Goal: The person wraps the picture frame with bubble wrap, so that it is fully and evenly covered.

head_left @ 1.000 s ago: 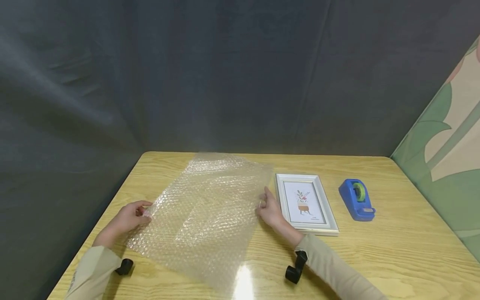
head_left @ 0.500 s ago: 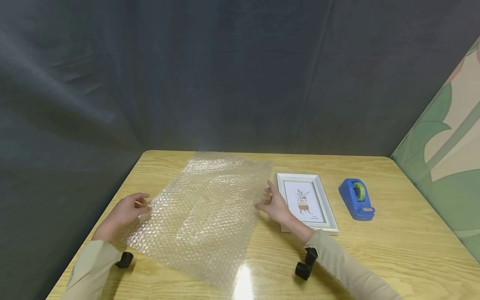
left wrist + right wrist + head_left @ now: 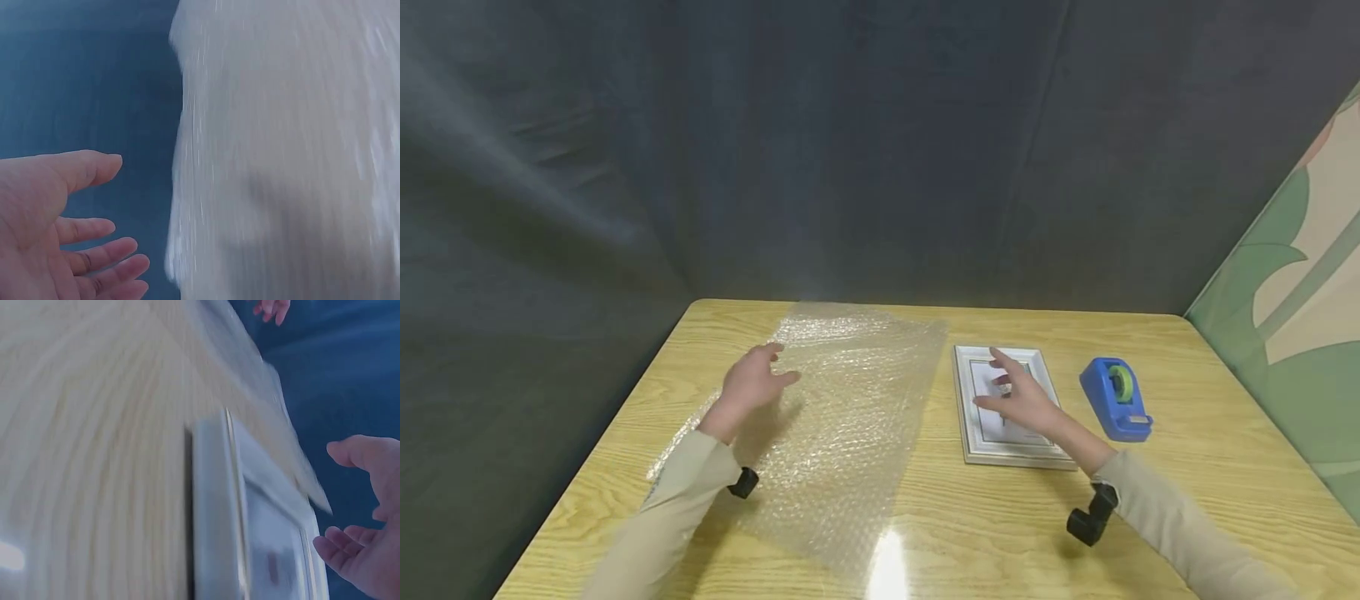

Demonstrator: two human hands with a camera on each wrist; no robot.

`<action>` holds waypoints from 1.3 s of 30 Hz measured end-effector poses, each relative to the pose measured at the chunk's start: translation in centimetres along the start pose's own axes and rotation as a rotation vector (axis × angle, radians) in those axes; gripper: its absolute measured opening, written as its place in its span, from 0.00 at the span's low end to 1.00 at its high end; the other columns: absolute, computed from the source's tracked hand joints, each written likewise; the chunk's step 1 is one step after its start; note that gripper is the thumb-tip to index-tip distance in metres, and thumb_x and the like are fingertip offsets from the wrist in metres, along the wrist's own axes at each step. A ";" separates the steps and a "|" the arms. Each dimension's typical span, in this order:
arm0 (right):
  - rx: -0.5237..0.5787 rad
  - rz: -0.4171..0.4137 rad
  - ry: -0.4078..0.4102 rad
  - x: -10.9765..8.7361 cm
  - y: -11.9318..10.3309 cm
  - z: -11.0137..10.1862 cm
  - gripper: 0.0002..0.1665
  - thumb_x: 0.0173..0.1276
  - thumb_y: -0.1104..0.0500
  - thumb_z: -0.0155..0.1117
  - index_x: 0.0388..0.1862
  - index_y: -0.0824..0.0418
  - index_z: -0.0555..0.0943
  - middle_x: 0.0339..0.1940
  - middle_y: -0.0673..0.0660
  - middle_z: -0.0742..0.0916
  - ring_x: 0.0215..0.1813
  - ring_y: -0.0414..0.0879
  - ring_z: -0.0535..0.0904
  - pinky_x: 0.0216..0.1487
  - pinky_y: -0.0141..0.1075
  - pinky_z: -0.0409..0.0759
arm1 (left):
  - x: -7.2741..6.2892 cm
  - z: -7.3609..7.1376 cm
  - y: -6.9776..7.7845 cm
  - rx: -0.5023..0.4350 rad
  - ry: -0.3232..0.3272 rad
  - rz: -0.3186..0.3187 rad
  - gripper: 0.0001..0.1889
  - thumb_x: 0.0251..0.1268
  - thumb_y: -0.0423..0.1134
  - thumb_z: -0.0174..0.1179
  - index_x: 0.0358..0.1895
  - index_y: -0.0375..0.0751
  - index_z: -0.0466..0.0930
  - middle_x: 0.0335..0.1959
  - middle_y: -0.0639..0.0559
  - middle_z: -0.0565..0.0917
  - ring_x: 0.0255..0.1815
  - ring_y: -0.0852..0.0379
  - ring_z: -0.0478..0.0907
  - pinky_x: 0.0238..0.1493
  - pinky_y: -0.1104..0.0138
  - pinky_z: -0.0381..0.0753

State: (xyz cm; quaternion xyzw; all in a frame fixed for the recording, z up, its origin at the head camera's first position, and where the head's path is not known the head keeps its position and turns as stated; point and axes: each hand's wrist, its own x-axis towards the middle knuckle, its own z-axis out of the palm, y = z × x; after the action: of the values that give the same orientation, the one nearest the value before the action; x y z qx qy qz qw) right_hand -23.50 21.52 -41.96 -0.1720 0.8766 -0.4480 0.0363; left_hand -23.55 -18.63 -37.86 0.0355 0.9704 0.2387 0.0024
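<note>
A clear sheet of bubble wrap lies flat on the left half of the table. Over its left part hovers my left hand, fingers spread and holding nothing; a shadow falls on the sheet below it. To the right of the sheet lies a white picture frame with a printed plant picture. My right hand is above this frame with thumb and fingers apart, covering part of the picture. In the right wrist view the frame's edge shows beside the loosely spread right hand.
A blue tape dispenser with a green roll stands right of the picture frame. The wooden table meets a dark curtain at the back and left. A leaf-patterned panel borders the right side.
Both hands have left the bubble wrap's side edges. The left hand has moved right over the sheet, and the right hand has moved right over the picture frame.
</note>
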 end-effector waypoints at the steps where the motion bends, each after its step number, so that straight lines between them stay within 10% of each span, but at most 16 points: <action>1: -0.014 -0.003 -0.001 -0.2 0.4 -0.7 0.50 0.58 0.59 0.66 0.70 0.72 0.47 0.62 0.74 0.63 0.55 0.66 0.68 0.45 0.48 0.78 | 0.3 0.6 1.0 -0.003 -0.005 0.016 0.33 0.58 0.49 0.58 0.63 0.33 0.62 0.56 0.36 0.73 0.52 0.41 0.73 0.51 0.48 0.72; 18: -0.198 0.048 0.067 -3.7 5.4 -5.8 0.46 0.58 0.59 0.65 0.65 0.79 0.51 0.57 0.79 0.67 0.52 0.70 0.69 0.46 0.54 0.76 | 2.2 8.8 14.0 -0.074 -0.082 0.173 0.34 0.55 0.52 0.61 0.63 0.41 0.64 0.55 0.46 0.75 0.52 0.50 0.74 0.51 0.57 0.74; 39: -0.152 0.126 0.035 -4.5 7.1 -4.5 0.37 0.60 0.64 0.60 0.62 0.81 0.57 0.54 0.78 0.72 0.52 0.68 0.72 0.51 0.54 0.74 | 1.2 16.2 18.6 -0.186 -0.196 0.132 0.29 0.48 0.39 0.67 0.57 0.39 0.71 0.47 0.44 0.78 0.46 0.52 0.75 0.48 0.64 0.76</action>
State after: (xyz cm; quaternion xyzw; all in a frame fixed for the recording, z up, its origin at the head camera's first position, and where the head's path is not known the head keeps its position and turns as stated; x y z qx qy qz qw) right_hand -22.11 30.33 -45.33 -0.1108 0.9176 -0.3800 0.0359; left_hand -23.16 5.44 -43.60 0.1222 0.9349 0.3224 0.0844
